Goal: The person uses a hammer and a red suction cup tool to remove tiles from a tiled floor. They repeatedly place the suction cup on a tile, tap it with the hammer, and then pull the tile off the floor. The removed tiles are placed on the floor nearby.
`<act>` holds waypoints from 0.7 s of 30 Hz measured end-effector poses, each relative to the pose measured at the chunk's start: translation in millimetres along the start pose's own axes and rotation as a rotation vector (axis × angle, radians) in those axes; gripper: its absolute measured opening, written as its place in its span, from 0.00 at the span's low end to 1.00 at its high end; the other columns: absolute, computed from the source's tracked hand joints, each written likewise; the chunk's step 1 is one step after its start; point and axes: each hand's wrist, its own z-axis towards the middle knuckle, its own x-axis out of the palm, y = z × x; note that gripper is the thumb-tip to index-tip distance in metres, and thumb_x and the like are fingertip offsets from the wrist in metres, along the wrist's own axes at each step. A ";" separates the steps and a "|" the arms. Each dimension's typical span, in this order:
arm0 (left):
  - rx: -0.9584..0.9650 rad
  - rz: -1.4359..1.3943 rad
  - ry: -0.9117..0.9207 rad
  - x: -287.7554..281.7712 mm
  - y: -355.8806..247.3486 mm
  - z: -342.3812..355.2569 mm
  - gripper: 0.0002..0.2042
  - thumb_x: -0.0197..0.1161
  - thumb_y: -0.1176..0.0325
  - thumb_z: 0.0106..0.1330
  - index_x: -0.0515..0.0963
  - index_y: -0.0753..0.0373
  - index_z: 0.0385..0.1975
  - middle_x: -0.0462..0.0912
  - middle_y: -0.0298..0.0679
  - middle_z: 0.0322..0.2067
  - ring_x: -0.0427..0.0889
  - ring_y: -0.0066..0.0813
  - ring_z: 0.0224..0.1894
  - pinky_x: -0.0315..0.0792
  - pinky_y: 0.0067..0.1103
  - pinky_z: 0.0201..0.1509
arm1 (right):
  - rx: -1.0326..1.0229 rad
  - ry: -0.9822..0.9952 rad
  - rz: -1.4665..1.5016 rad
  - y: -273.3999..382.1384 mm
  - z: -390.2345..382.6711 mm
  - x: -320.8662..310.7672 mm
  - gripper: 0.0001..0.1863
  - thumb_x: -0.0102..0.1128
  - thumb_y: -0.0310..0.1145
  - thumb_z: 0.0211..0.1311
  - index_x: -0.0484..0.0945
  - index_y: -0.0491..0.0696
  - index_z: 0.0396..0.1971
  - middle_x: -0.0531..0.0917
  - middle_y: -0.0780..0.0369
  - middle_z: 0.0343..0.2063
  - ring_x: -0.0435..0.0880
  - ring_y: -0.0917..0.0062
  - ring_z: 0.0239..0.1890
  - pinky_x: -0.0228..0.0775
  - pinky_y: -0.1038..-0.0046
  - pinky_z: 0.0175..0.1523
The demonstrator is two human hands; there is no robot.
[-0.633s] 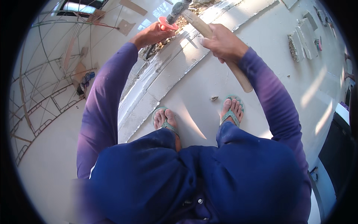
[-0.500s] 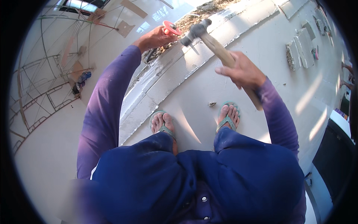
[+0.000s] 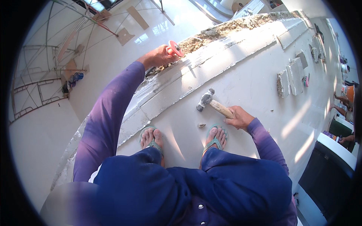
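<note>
In my left hand (image 3: 160,56) is a chisel with a red-orange round hand guard (image 3: 175,49). Its shaft and tip cannot be made out against the rubble. That hand is over the broken edge of a ridged white strip (image 3: 181,81), beside a trench of brown rubble (image 3: 226,32). Well apart from it, my right hand (image 3: 240,118) grips a hammer (image 3: 222,109) by its wooden handle. The worn grey metal hammer head (image 3: 205,100) is above the pale floor, between the strip and my feet.
A small stone chip (image 3: 201,125) lies between my sandalled feet. To the right stand broken tile slabs (image 3: 294,79). Metal scaffold frames (image 3: 37,84) rise at the left, near flat brown pieces (image 3: 124,36). Another person's arms (image 3: 341,105) show at the far right edge.
My right hand has brought the hammer down and back from near the chisel, toward my feet. My left hand still holds the chisel at the strip's edge. The view has shifted slightly.
</note>
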 end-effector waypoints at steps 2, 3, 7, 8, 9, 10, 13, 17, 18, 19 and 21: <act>-0.048 0.030 -0.084 3.1 6.3 4.8 0.26 0.72 0.50 0.68 0.79 0.62 0.58 0.86 0.41 0.48 0.83 0.31 0.49 0.76 0.29 0.55 | -0.163 -0.213 -0.526 -25.8 11.8 5.6 0.21 0.70 0.42 0.65 0.78 0.39 0.45 0.83 0.56 0.24 0.86 0.68 0.25 0.78 0.66 0.30; -0.052 0.030 -0.066 1.9 8.9 4.9 0.25 0.72 0.51 0.68 0.79 0.62 0.57 0.86 0.40 0.46 0.83 0.30 0.48 0.76 0.29 0.54 | -0.248 -0.315 -0.786 -33.5 17.5 7.1 0.21 0.71 0.44 0.65 0.78 0.40 0.43 0.85 0.54 0.26 0.89 0.64 0.29 0.80 0.64 0.33; 0.024 0.017 -0.127 8.0 11.6 -0.4 0.16 0.71 0.59 0.69 0.84 0.65 0.46 0.86 0.37 0.34 0.81 0.25 0.37 0.76 0.30 0.43 | -0.015 -0.265 -1.000 17.9 7.8 10.5 0.24 0.71 0.52 0.64 0.77 0.44 0.39 0.87 0.50 0.34 0.90 0.55 0.41 0.83 0.56 0.42; 0.057 0.010 -0.145 9.9 11.7 -0.1 0.15 0.71 0.60 0.69 0.84 0.64 0.45 0.86 0.37 0.33 0.81 0.24 0.35 0.76 0.30 0.42 | -0.040 -0.235 -1.045 19.8 10.1 7.9 0.25 0.70 0.53 0.65 0.77 0.44 0.40 0.87 0.50 0.34 0.90 0.55 0.41 0.83 0.56 0.43; 0.097 -0.002 -0.161 13.8 10.6 2.2 0.14 0.72 0.60 0.69 0.84 0.64 0.44 0.86 0.37 0.31 0.81 0.24 0.34 0.75 0.31 0.40 | -0.058 -0.205 -1.094 23.4 10.2 2.6 0.25 0.70 0.54 0.65 0.77 0.44 0.40 0.88 0.50 0.34 0.90 0.55 0.41 0.83 0.55 0.43; 0.149 -0.039 -0.239 19.8 8.4 -0.4 0.12 0.72 0.62 0.68 0.84 0.65 0.41 0.86 0.40 0.28 0.79 0.27 0.29 0.75 0.32 0.37 | -0.094 -0.200 -1.104 41.7 11.1 -6.5 0.26 0.69 0.54 0.65 0.77 0.44 0.41 0.87 0.50 0.34 0.90 0.54 0.40 0.83 0.55 0.44; 0.131 0.006 -0.312 24.8 2.0 -7.1 0.12 0.72 0.62 0.67 0.84 0.65 0.41 0.87 0.43 0.30 0.80 0.34 0.29 0.75 0.33 0.39 | -0.221 -0.221 -1.105 128.0 20.3 -49.3 0.27 0.66 0.55 0.68 0.75 0.43 0.43 0.86 0.49 0.35 0.89 0.52 0.39 0.82 0.55 0.44; 0.126 0.000 -0.458 30.5 18.0 -15.8 0.13 0.71 0.64 0.69 0.84 0.62 0.48 0.89 0.45 0.37 0.87 0.39 0.37 0.78 0.32 0.45 | -0.452 -0.302 -0.973 222.4 83.1 -92.7 0.35 0.56 0.57 0.77 0.67 0.37 0.61 0.82 0.39 0.50 0.83 0.46 0.54 0.75 0.53 0.60; 0.130 -0.042 -0.433 35.2 9.9 -12.0 0.13 0.70 0.64 0.70 0.84 0.59 0.50 0.89 0.44 0.40 0.88 0.40 0.41 0.79 0.32 0.49 | -0.500 -0.307 -0.947 228.3 100.6 -104.1 0.39 0.52 0.61 0.77 0.65 0.37 0.65 0.81 0.39 0.55 0.82 0.45 0.58 0.72 0.51 0.65; 0.152 -0.067 -0.432 39.5 6.5 -9.2 0.12 0.69 0.63 0.70 0.84 0.58 0.50 0.89 0.44 0.40 0.88 0.40 0.41 0.79 0.32 0.50 | -0.412 -0.292 -0.946 236.6 122.1 -110.9 0.46 0.49 0.69 0.74 0.63 0.38 0.68 0.80 0.37 0.56 0.82 0.45 0.59 0.70 0.52 0.67; 0.155 -0.109 -0.460 44.8 17.3 -6.6 0.12 0.69 0.62 0.71 0.84 0.56 0.50 0.89 0.43 0.41 0.87 0.40 0.43 0.79 0.32 0.51 | -0.333 -0.278 -0.790 252.7 155.4 -102.5 0.49 0.49 0.74 0.70 0.63 0.41 0.69 0.82 0.37 0.53 0.82 0.47 0.60 0.70 0.55 0.68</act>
